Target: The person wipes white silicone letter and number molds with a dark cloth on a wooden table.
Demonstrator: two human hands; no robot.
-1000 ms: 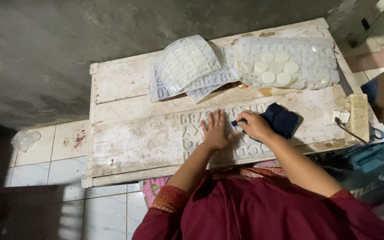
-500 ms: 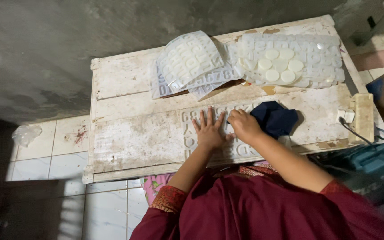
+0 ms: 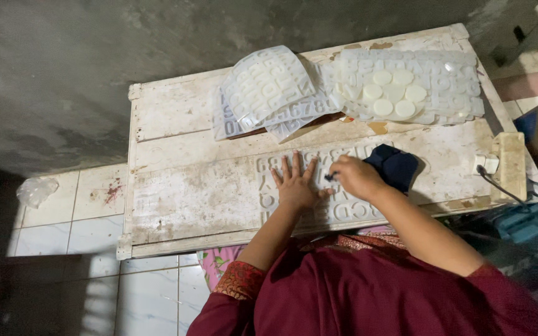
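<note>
Pressing flat with fingers spread, the left hand (image 3: 295,184) lies palm-down on a translucent white silicone mould sheet with letter and number cavities (image 3: 344,208), which rests on the near part of the worn, white-painted wooden worktop (image 3: 188,193). The right hand (image 3: 356,177) is clenched around a dark navy cloth (image 3: 396,167), its bunched tip pinched at the fingertips and touching the mould just beside the left hand's thumb; the rest of the cloth trails behind the hand toward the right. Farther back on the worktop lies a heap of similar translucent mould sheets (image 3: 269,87), overlapping one another, and beside it a sheet carrying round white discs (image 3: 393,93). At the right edge sits a cream-coloured block (image 3: 510,165) with a white plug and dark cable (image 3: 487,169) next to it.
</note>
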